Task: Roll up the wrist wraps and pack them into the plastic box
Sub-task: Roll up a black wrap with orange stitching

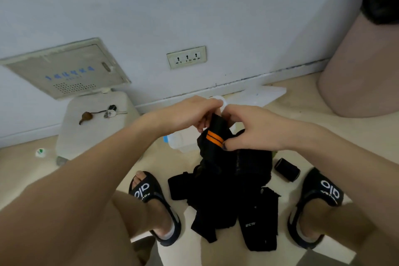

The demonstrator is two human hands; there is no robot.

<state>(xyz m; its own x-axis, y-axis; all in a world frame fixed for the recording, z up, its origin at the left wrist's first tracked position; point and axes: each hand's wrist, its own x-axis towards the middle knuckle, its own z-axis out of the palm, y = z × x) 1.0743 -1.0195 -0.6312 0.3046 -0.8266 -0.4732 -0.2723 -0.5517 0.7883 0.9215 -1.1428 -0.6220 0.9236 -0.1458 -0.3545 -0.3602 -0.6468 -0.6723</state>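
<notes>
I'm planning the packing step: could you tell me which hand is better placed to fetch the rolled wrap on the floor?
Probably the right hand: the rolled wrap lies on the floor on its side, by the right sandal. Both hands now grip the striped wrap, so it must let go first.
</notes>
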